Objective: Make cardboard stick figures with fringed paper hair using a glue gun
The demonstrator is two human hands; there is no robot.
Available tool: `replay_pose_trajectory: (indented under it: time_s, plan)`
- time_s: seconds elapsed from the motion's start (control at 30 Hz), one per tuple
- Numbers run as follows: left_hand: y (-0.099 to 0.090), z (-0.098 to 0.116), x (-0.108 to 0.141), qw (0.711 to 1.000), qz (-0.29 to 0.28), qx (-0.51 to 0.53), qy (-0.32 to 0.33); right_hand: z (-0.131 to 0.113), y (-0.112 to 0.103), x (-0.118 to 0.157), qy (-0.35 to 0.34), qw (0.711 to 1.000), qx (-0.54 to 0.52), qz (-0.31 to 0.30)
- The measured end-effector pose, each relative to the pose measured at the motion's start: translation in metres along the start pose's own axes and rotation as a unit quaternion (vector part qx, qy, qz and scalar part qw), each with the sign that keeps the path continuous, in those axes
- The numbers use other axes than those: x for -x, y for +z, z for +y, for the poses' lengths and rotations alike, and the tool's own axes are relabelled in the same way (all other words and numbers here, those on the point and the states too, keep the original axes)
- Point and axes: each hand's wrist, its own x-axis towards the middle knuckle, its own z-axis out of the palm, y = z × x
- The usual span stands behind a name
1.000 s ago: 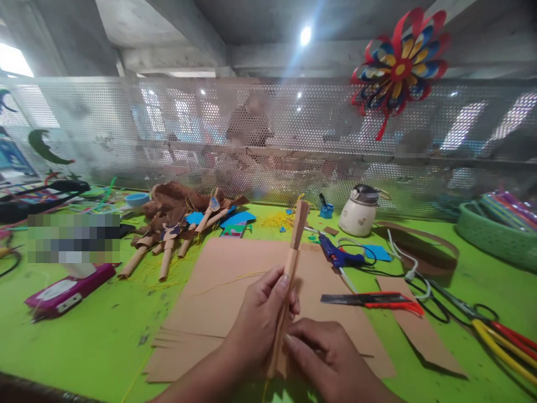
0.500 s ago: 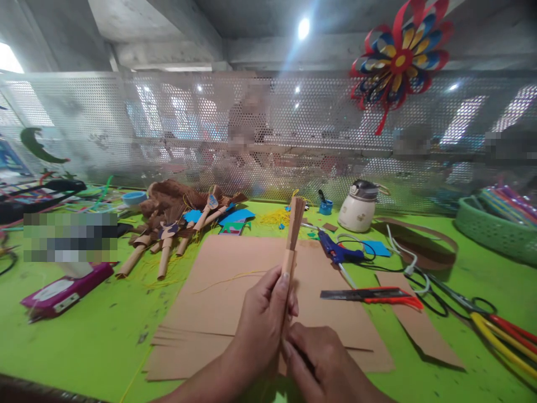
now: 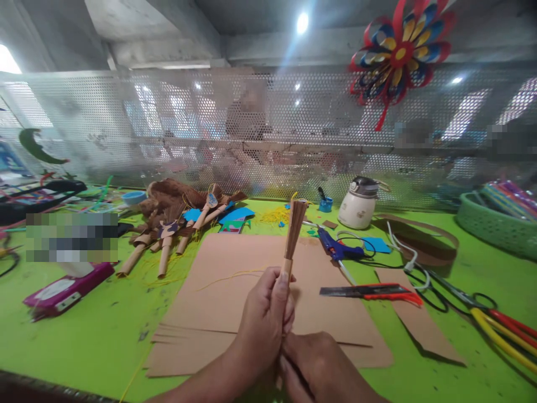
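Note:
A small brush-like bundle (image 3: 296, 226) of thin brown bristles rises from a rolled brown paper handle, held nearly upright in front of me. My left hand (image 3: 271, 299) is closed around the handle, thumb along its front. Just below, my right hand (image 3: 312, 361) is closed with its fingers against the lower end of the roll; what lies between those fingertips is largely hidden. Beneath both hands lies a stack of brown paper sheets (image 3: 201, 305). To the right of the hands rests a utility knife (image 3: 369, 292) with a red-orange handle.
A blue glue gun (image 3: 339, 249) with its cord lies behind the knife. Scissors (image 3: 490, 319) and a green basket (image 3: 495, 229) are at right. Paper-handled brushes (image 3: 165, 252) pile up at back left, near a purple power strip (image 3: 69, 288). A white bottle (image 3: 357, 207) stands behind.
The paper roll has shifted slightly down in my hands, and less of the handle shows above my left thumb. My right hand has moved slightly lower.

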Motion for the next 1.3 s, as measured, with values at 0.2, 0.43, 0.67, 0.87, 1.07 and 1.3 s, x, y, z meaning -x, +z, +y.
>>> replay_pose_trajectory:
  time_s: [0.2,0.43,0.67,0.87,1.07,1.3]
  plan:
    - [0.002,0.001,-0.001,1.0,0.015,0.023,-0.012,-0.001,-0.001,0.0,-0.008,1.0,0.009,0.006]
    - [0.0,-0.001,-0.002,1.0,0.016,0.014,-0.015,0.001,0.002,0.001,-0.018,1.0,0.024,0.001]
    - [-0.002,-0.002,-0.003,0.999,0.005,-0.043,-0.016,-0.004,-0.01,0.0,0.028,0.997,-0.04,-0.06]
    - [-0.007,-0.006,-0.007,0.998,-0.006,-0.06,-0.033,-0.004,-0.058,-0.008,0.17,0.976,-0.135,0.018]
    - [-0.001,-0.003,-0.001,0.992,-0.084,0.012,-0.091,0.013,-0.071,-0.017,0.214,0.933,-0.272,0.1]
    - [0.008,0.002,0.002,0.989,-0.093,0.028,-0.111,0.015,-0.067,-0.02,0.252,0.896,-0.347,0.111]
